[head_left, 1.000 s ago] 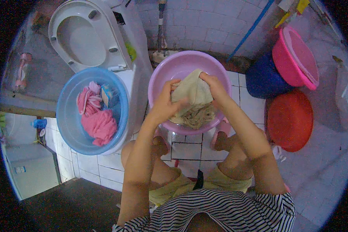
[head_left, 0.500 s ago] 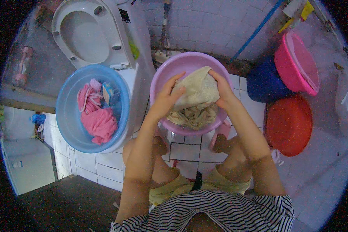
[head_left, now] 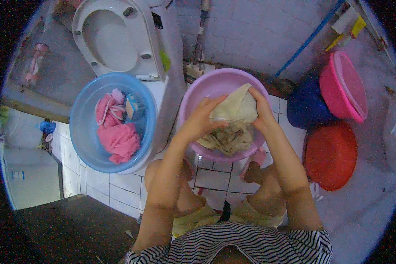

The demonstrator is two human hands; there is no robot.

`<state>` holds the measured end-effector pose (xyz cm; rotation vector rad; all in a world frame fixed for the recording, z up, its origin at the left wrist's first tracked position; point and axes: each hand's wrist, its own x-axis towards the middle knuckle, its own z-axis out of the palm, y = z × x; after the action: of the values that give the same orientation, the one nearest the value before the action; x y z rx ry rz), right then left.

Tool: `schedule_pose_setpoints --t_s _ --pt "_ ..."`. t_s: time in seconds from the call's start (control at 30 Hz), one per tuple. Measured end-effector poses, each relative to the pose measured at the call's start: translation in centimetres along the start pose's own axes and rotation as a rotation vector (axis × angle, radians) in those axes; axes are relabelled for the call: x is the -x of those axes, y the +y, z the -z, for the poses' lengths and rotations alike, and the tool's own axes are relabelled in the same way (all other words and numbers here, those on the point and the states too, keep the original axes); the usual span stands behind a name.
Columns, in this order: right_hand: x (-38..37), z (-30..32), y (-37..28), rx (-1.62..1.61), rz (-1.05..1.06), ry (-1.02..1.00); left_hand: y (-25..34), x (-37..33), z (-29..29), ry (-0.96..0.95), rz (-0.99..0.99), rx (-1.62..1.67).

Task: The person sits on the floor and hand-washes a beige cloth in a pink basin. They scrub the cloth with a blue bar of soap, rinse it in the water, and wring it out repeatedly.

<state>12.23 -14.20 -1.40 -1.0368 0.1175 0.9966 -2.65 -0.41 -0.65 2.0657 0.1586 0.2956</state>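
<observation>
A pale yellow-cream cloth (head_left: 236,105) hangs partly raised inside the lilac basin (head_left: 224,75), which stands on the floor between my feet. Its upper part is spread between my hands, while the lower part lies bunched and darker, looking wet. My left hand (head_left: 205,119) grips the cloth's left side, fingers bent over its edge. My right hand (head_left: 262,113) closes on the right side, with its fingers near the top corner. Part of each hand's grip is hidden by the fabric.
A light blue basin (head_left: 77,127) with pink mesh fabric (head_left: 119,141) and a small packet (head_left: 135,107) rests on the toilet (head_left: 160,94), left. To the right are a pink basin (head_left: 345,88), a dark blue bucket (head_left: 308,103) and a red basin (head_left: 332,156). A blue pole (head_left: 310,38) leans behind.
The whole view has shifted, moving the scene slightly right and down. My left fingers have come lower and curled more around the cloth; both hands still hold it over the lilac basin.
</observation>
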Motion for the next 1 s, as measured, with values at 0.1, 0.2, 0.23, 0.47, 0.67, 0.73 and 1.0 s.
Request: schedule_pose_setpoints --t_s 0.1,0.2,0.23,0.47,0.67,0.73,1.0 --pt "-0.2 0.2 0.4 0.105 0.002 0.054 -1.9 0.1 -0.6 0.000 -0.037 -0.105" --pt "-1.3 2.2 1.0 0.122 -0.075 -0.048 -1.6 -0.5 -0.9 0.001 -0.047 0.056" --pt "-1.1 1.8 1.0 0.119 -0.105 -0.077 -1.7 -0.4 -0.8 -0.008 -0.024 0.128" --pt "0.2 0.8 0.7 0.043 -0.120 -0.065 -0.9 -0.4 -1.1 0.099 0.439 0.841" --pt "0.3 0.5 0.0 -0.009 -0.006 -0.004 0.4 -0.1 -1.9 -0.163 0.091 0.237" --pt "0.0 0.9 0.3 -0.007 0.016 0.004 -0.4 -0.3 -2.2 -0.187 0.131 0.273" --pt "0.0 1.3 0.6 0.054 0.037 0.001 -1.4 -1.1 -3.1 0.108 0.280 0.500"
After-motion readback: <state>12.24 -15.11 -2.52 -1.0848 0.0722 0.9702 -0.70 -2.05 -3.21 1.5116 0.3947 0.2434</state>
